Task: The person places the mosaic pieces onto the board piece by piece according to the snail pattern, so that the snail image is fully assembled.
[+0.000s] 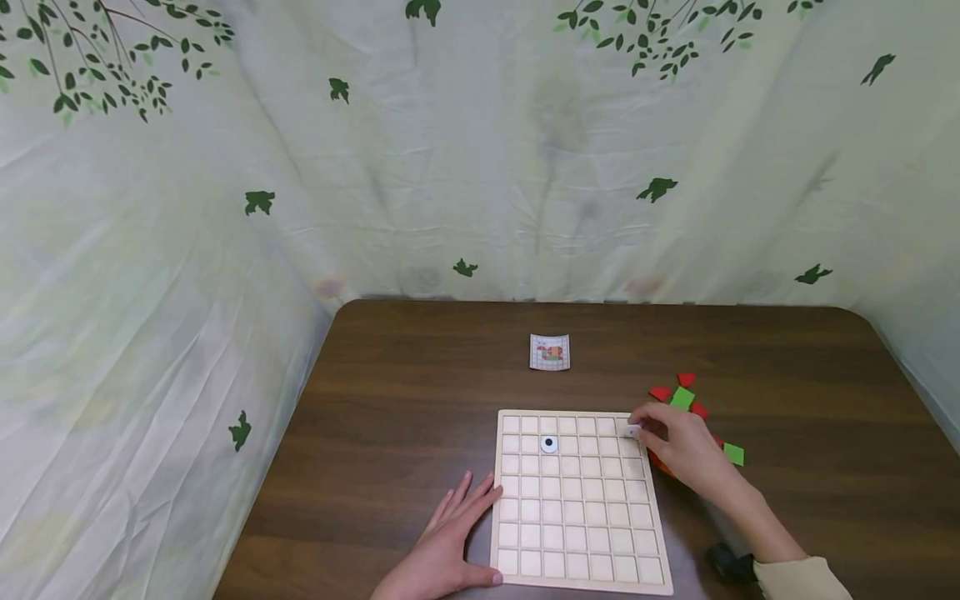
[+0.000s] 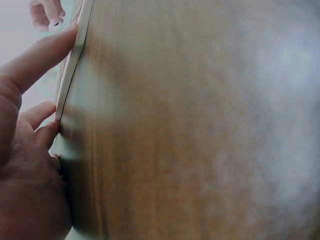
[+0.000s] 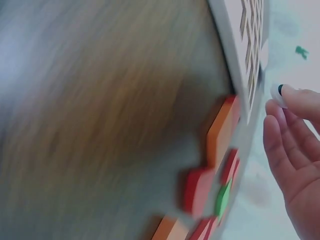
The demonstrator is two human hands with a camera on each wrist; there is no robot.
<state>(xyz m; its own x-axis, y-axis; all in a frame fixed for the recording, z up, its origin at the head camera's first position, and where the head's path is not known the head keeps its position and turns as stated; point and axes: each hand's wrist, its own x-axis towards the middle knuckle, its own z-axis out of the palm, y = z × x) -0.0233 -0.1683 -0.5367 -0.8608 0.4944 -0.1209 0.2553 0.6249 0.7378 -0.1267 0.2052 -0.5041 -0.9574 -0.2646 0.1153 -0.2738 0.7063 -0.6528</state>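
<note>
White disc (image 1: 633,431) pinched at the far right corner of the grid board (image 1: 572,512).
Right hand (image 1: 684,446) holds it between thumb and fingers, presumably for control. Left hand (image 1: 450,542), fingers outstretched, touches the board's left edge, apparently steadying it. Coloured pieces (image 1: 682,398) lie right, within reach; picture card (image 1: 550,352) lies beyond, likely kept visible.

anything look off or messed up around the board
Nothing looks spilled or damaged. The only untidy spot is the loose red, green and orange pieces to the right of the gridded board: they lie scattered at different angles, while the eye-like disc sits neatly within one square.
</note>
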